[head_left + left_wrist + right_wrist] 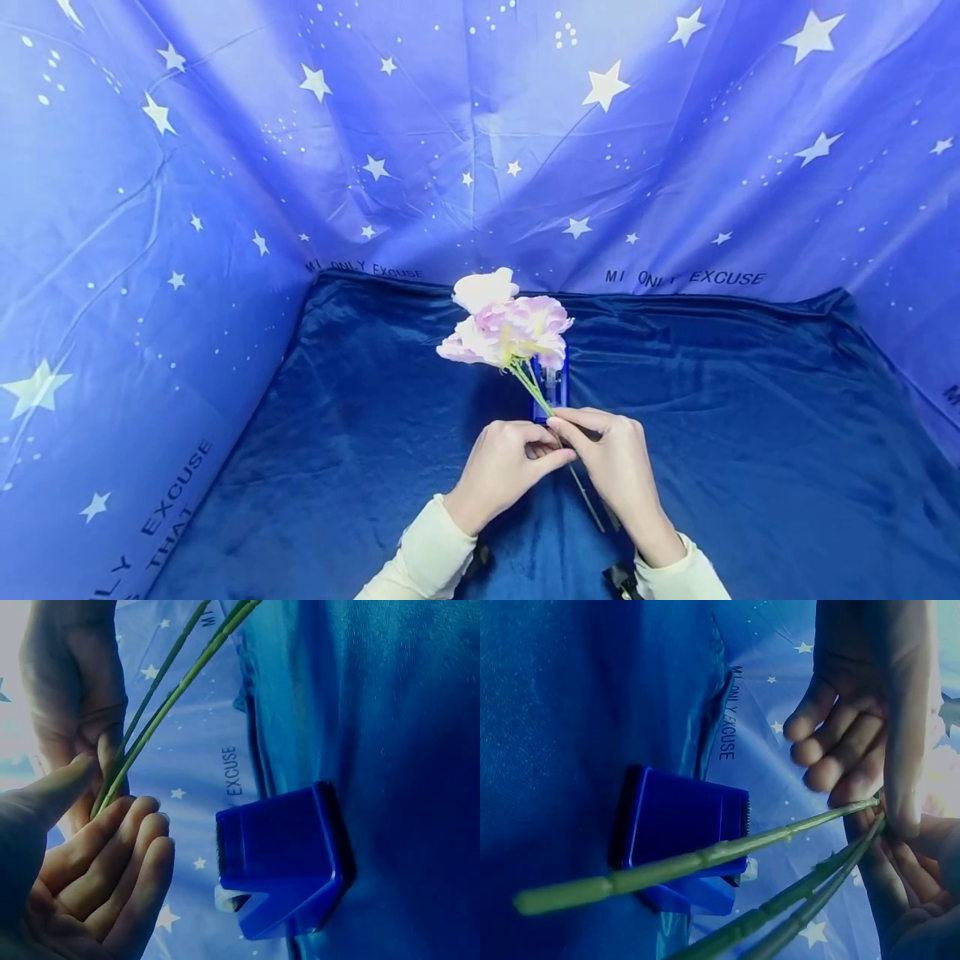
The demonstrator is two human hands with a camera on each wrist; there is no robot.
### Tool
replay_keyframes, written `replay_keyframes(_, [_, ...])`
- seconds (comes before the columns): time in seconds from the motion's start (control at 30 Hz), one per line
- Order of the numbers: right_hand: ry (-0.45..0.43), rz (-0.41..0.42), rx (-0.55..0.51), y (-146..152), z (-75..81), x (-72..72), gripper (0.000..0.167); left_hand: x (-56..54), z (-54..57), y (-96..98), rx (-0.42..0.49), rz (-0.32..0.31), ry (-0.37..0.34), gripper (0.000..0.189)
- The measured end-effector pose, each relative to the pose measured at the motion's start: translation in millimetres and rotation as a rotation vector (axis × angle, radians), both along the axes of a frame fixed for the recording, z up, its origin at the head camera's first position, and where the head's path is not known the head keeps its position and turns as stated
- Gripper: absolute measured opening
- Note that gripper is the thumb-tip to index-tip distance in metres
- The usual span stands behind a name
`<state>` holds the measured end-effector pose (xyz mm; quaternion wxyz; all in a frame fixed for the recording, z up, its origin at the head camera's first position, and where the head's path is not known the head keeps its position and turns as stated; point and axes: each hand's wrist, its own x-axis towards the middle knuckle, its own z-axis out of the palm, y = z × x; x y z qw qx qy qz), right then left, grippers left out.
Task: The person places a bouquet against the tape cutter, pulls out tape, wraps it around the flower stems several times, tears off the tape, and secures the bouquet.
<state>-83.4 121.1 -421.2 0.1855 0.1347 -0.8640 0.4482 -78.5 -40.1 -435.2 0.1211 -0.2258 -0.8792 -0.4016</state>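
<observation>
A bunch of pale pink and white flowers (525, 321) on green stems (682, 861) is held up over the dark blue cloth, its blooms leaning away to the upper left. My left hand (504, 467) pinches the stems between thumb and fingers. Right beside it, my right hand (621, 458) also pinches them, its fingertips meeting the left hand's. Below the hands, the stem ends stick out toward me. Just behind the stems stands a blue tape dispenser (281, 844) with a toothed edge, partly covered by the flowers in the head view.
Dark blue velvety cloth (360, 467) covers the work surface. Blue curtain-like fabric (465, 108) with white stars and printed words rises at the back and both sides. Dark straps or devices sit at both wrists, near the cream sleeves (435, 546).
</observation>
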Motion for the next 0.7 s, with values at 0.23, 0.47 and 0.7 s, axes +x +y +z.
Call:
replay_keyframes(0.23, [0.003, -0.033, -0.016, 0, 1.0, -0.5, 0.014, -1.5, -2.6, 9.5, -0.011, -0.024, -0.029, 0.012])
replay_keyframes(0.47, [-0.080, -0.055, -0.047, 4, 4.6, -0.9, 0.014, -4.0, -1.6, 15.6, -0.003, -0.050, -0.065, 0.008])
replay_keyframes(0.7, [-0.134, -0.062, -0.055, 8, 7.2, 0.1, 0.014, -5.5, -2.8, 21.4, 0.006, -0.070, -0.106, 0.010])
